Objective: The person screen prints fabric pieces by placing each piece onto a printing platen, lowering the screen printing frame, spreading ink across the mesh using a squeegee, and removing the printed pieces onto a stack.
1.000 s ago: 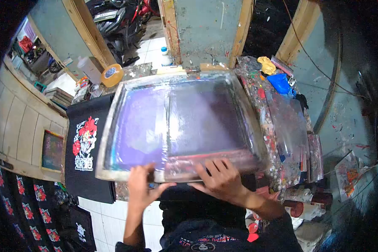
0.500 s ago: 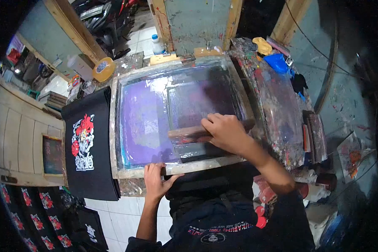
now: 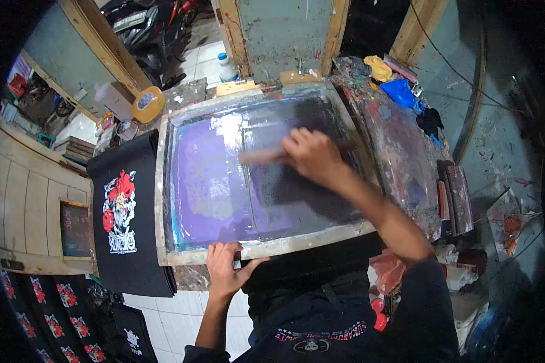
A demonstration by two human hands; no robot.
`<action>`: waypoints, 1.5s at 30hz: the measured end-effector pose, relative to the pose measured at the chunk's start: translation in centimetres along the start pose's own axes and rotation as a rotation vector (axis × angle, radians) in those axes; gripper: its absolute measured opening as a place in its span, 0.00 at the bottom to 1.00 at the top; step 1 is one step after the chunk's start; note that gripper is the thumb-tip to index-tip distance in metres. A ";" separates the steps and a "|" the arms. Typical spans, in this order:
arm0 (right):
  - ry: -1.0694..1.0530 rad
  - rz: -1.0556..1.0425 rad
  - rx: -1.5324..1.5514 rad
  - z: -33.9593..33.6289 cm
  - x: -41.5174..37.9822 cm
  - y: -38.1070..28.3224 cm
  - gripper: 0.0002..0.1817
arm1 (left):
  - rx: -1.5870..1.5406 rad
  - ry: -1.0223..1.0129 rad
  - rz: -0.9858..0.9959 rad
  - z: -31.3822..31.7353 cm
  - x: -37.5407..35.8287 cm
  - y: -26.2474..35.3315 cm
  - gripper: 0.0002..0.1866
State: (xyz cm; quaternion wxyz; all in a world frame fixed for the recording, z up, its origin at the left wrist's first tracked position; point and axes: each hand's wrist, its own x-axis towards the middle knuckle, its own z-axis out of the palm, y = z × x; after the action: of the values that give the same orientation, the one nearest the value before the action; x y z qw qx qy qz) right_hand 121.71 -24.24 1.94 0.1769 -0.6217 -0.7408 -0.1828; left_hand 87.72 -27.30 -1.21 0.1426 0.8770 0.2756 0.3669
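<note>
A wooden-framed printing screen (image 3: 197, 175) with purple mesh lies in front of me. My right hand (image 3: 312, 158) grips a long wooden squeegee (image 3: 263, 157), slightly blurred, over the right half of the mesh. Dark ink spreads across that half, and the squeegee's blade edge is hidden from above. At the near edge, my left hand (image 3: 225, 269) clasps the screen's frame, fingers on top and thumb stretched along its side. Left of the screen, a black cloth (image 3: 124, 212) bears a red and white print.
A tape roll (image 3: 148, 104) and a blue-capped bottle (image 3: 226, 68) stand beyond the screen. Blue and yellow cloths (image 3: 399, 94) lie at the back right of the stained table (image 3: 399, 157). Printed black pieces (image 3: 54, 320) cover the lower left.
My right hand and the squeegee have moved away from me, up the mesh. The screen's near edge sits slightly lower in view, with my left hand still on it.
</note>
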 end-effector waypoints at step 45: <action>-0.172 -0.018 0.111 3.0 8.1 8.4 0.23 | 0.073 -0.108 -0.074 2.2 -2.9 -2.1 0.30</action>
State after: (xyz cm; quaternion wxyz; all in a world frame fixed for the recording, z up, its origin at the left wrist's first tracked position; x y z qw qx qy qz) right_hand 128.54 -14.45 3.74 0.1453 -0.6175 -0.7679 -0.0892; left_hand 86.82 -27.47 -5.32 0.1388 0.8893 0.3129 0.3033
